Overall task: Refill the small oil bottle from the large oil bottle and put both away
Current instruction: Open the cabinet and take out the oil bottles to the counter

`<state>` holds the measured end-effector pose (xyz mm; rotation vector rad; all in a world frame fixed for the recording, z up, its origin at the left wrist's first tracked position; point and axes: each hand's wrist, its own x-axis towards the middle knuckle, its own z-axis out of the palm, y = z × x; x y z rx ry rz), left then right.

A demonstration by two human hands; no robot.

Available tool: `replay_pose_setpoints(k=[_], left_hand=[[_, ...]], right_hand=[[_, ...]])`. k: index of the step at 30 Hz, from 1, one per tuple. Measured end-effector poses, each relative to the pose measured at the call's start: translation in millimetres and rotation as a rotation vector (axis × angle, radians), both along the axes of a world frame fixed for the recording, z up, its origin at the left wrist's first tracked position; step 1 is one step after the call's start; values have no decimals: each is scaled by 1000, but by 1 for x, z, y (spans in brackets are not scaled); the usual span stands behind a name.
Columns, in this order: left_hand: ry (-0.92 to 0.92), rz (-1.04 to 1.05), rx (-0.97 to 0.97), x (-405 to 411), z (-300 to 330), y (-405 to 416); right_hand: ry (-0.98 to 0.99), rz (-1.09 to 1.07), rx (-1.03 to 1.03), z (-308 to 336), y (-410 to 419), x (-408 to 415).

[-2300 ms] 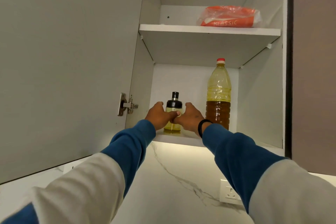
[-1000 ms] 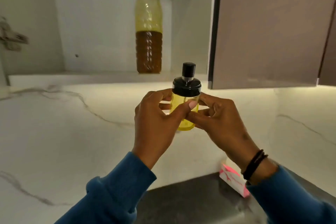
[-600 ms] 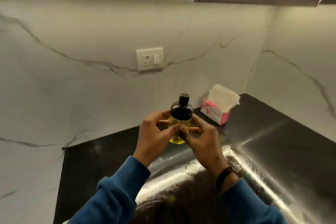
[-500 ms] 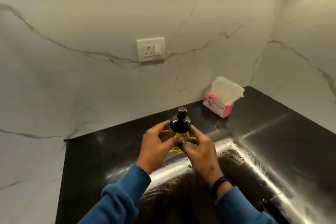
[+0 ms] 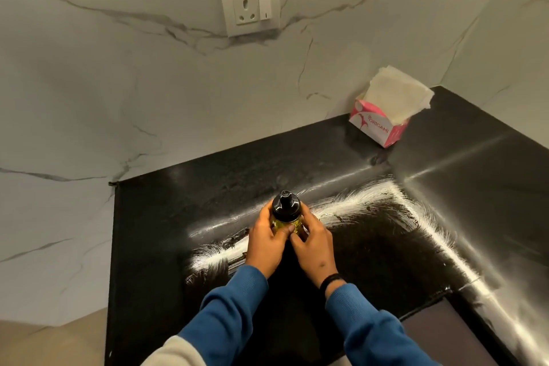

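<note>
The small oil bottle [image 5: 285,207] has a black cap and yellow oil in a clear body. It is low over the black countertop [image 5: 371,246], near its middle; I cannot tell whether its base touches. My left hand [image 5: 266,242] grips its left side with curled fingers. From the right, my right hand [image 5: 312,246] grips the bottle, a black band on the wrist. The large oil bottle is out of view.
A pink tissue box [image 5: 383,116] with white tissues stands at the back right corner of the countertop. A wall socket [image 5: 249,6] sits on the marble wall above. The counter's left edge [image 5: 114,246] meets the wall.
Both hands took the small bottle out of the upper cabinet and brought it down to the countertop. The view tilted down, so the cabinet and the large bottle left the frame.
</note>
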<state>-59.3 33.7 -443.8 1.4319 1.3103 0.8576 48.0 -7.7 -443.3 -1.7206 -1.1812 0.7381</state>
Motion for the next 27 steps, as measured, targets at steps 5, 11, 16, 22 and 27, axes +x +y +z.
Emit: replay_pose_setpoints(k=[5,11,16,22,27], left_hand=[[15,11,-17,6,-2,7],[48,7,-30,7,-4,10],[97,-12,-58,1,-1,10],[56,50,-28,-18,22,3],[-72,218,132,-35,66,-10]], right_hand=[[28,-11,-3,-4,8,0],[33,8,-40,-1,9,4],[-11,30,-77,1,8,1],[-222,-84,44,26,-4,-2],[-213,-72,220,70,-13,-12]])
